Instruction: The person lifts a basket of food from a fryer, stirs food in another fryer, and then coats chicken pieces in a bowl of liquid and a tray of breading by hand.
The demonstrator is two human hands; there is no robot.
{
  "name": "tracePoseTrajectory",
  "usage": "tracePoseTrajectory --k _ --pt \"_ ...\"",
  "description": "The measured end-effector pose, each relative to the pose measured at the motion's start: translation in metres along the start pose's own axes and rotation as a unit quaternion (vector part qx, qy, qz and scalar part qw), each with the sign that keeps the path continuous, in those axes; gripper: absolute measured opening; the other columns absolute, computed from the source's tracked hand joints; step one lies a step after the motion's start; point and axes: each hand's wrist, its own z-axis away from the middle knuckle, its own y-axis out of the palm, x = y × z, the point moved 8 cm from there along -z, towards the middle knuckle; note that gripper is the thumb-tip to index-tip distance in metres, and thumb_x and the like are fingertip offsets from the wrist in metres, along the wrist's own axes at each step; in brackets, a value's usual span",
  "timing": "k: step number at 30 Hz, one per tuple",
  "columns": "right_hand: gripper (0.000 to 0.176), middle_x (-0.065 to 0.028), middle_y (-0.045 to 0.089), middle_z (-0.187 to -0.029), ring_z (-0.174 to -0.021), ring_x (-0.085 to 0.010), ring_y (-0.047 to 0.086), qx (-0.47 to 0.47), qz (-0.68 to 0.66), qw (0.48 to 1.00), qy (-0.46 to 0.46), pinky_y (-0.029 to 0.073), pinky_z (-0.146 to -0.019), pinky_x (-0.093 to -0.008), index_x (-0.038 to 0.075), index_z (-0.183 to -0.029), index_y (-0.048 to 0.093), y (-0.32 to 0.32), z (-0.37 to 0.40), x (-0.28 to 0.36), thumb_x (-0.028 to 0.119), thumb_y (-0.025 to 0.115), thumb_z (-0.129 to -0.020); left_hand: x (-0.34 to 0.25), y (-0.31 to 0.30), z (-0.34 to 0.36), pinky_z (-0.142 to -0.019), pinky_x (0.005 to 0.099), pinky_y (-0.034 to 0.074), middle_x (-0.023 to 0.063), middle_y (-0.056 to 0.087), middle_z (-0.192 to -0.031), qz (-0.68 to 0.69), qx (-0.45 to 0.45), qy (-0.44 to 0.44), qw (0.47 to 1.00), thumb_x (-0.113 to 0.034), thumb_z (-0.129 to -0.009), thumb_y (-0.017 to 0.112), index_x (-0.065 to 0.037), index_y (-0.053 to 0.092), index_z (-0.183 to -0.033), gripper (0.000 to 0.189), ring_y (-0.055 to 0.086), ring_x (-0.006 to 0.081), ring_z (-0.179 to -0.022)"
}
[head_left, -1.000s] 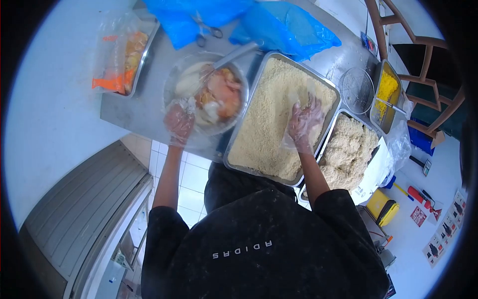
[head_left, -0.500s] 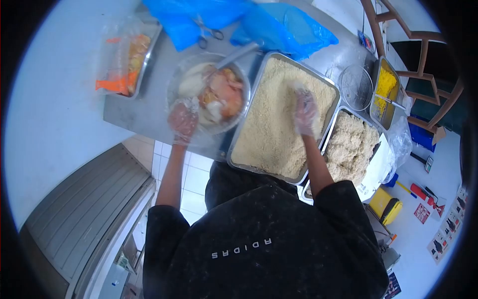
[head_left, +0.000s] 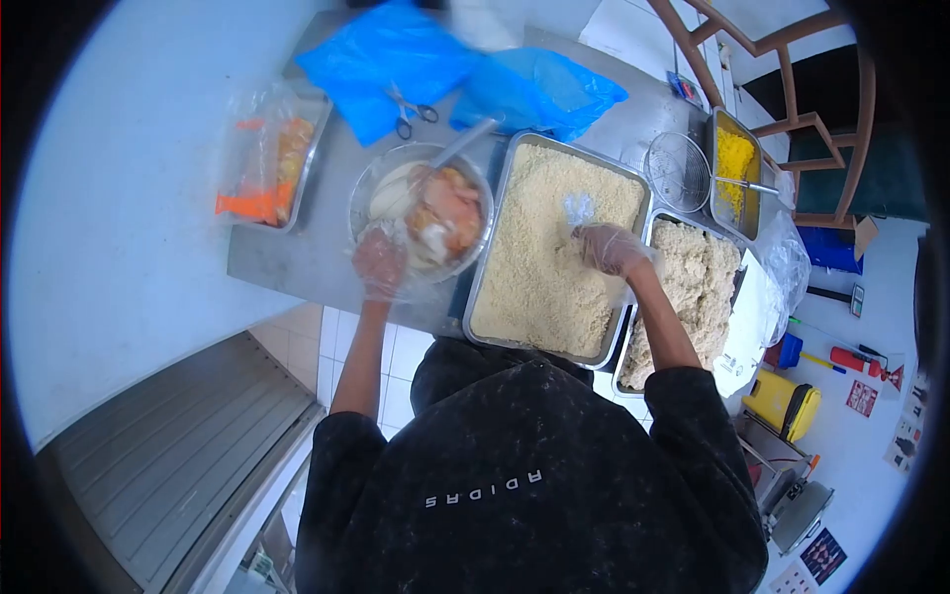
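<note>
My left hand (head_left: 379, 263), in a clear plastic glove, is at the near left rim of a round bowl (head_left: 487, 234). Blur and the glove hide its fingers. Inside the bowl are pinkish raw meat pieces (head_left: 452, 203) and a pale, creamy mixture (head_left: 391, 198). A metal-looking utensil handle (head_left: 465, 142) leans out over the far rim. My right hand (head_left: 612, 249), also gloved, is over the right side of a large metal tray of pale crumbs (head_left: 539, 252). Its fingers are curled together, and loose glove plastic (head_left: 578, 208) sticks out beyond them. What they hold, if anything, is hidden.
To the right stand a tray of clumpy pale crumbs (head_left: 688, 287), a wire strainer (head_left: 679, 170) and a tray of yellow shreds (head_left: 733, 158). Blue plastic bags (head_left: 391, 64) and scissors (head_left: 406, 117) lie behind. A bagged orange-and-yellow food tray (head_left: 267, 183) is at the left.
My right hand has turned from pointing away from me to pointing left, with its fingers curled in. My left hand stays at the bowl's rim. The whole view has shifted slightly.
</note>
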Motion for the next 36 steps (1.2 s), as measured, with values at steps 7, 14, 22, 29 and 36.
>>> tracePoseTrajectory --k 7,14,22,29,36 --pt "0.029 -0.0169 0.064 -0.092 -0.084 -0.0328 0.062 -0.192 -0.060 0.979 0.033 0.049 -0.077 -0.0395 0.007 -0.104 0.062 -0.084 0.072 0.015 0.013 0.059 -0.076 0.001 0.003 -0.002 -0.073 0.0424 0.049 0.0164 0.063 -0.089 0.037 -0.021 0.048 0.998 -0.022 -0.073 0.063 -0.003 0.060 -0.099 0.032 0.061 0.0332 -0.082" --pt "0.021 -0.0120 0.064 -0.097 -0.087 -0.0254 0.061 -0.300 -0.020 0.952 0.058 0.047 -0.083 -0.0394 0.010 -0.101 0.064 -0.063 0.100 0.045 0.011 0.048 -0.088 -0.002 -0.003 -0.005 -0.071 0.0418 0.049 0.0162 0.062 -0.086 0.040 -0.034 0.029 0.998 -0.019 -0.072 0.064 -0.004 0.061 -0.095 0.027 0.061 0.0336 -0.080" --pt "0.044 -0.0195 0.050 -0.124 -0.111 -0.0294 0.051 -0.312 -0.528 0.720 0.323 0.045 -0.090 -0.0331 0.001 -0.116 0.055 0.088 0.147 0.024 0.028 0.061 -0.083 -0.007 -0.006 -0.004 -0.071 0.0415 0.049 0.0157 0.062 -0.085 0.032 -0.051 0.061 0.996 -0.018 -0.073 0.064 -0.003 0.061 -0.094 0.025 0.061 0.0332 -0.079" --pt "0.026 -0.0072 0.051 -0.084 -0.077 -0.0204 0.052 -0.292 -0.875 0.272 0.274 0.044 -0.066 -0.0362 0.005 -0.105 0.054 0.174 0.082 0.009 0.017 0.059 -0.083 -0.009 -0.010 -0.003 -0.069 0.0411 0.049 0.0160 0.062 -0.084 0.053 -0.077 0.108 0.990 -0.018 -0.073 0.064 -0.003 0.060 -0.093 0.025 0.061 0.0334 -0.077" --pt "0.048 -0.0116 0.057 -0.105 -0.092 -0.0267 0.055 -0.366 -0.665 0.601 0.249 0.045 -0.082 -0.0446 0.003 -0.116 0.053 0.055 0.090 -0.033 0.034 0.061 -0.080 -0.009 -0.010 -0.004 -0.067 0.0442 0.048 0.0171 0.060 -0.083 0.023 -0.055 0.077 0.995 -0.020 -0.072 0.064 -0.002 0.059 -0.093 0.028 0.060 0.0355 -0.076"
